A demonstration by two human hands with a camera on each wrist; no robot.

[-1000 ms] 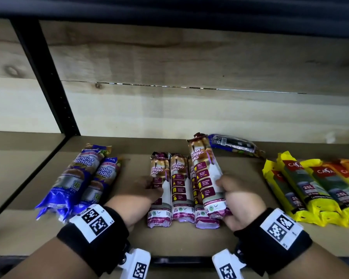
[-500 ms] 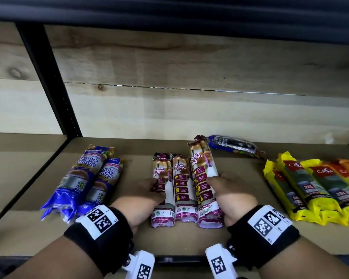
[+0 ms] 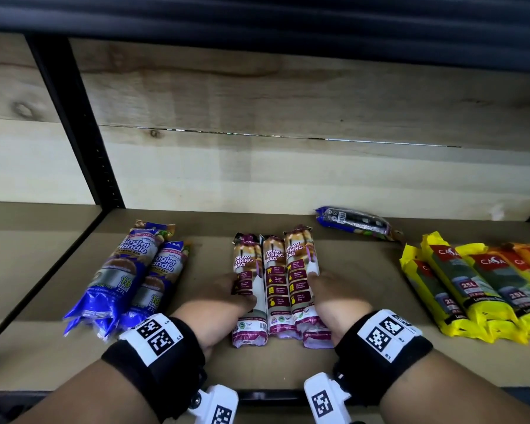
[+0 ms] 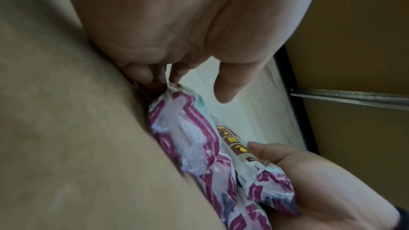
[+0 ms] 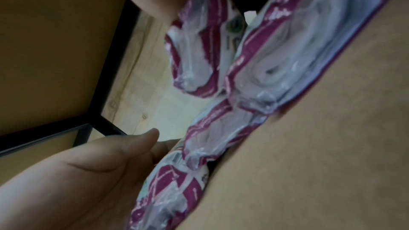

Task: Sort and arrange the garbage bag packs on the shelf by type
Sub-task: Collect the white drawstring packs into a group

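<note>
Flanking the drawstring packs (image 3: 276, 289), left hand (image 3: 218, 304) & right hand (image 3: 334, 301) press the outer sides w/ fairly straight fingers; blue packs (image 3: 129, 276) lie beyond the left.

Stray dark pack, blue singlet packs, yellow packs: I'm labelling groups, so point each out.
stray dark pack (image 3: 354, 223), head view, its middle.
blue singlet packs (image 3: 129, 270), head view, front pack's label.
yellow packs (image 3: 484, 286), head view, a middle pack's label.
</note>
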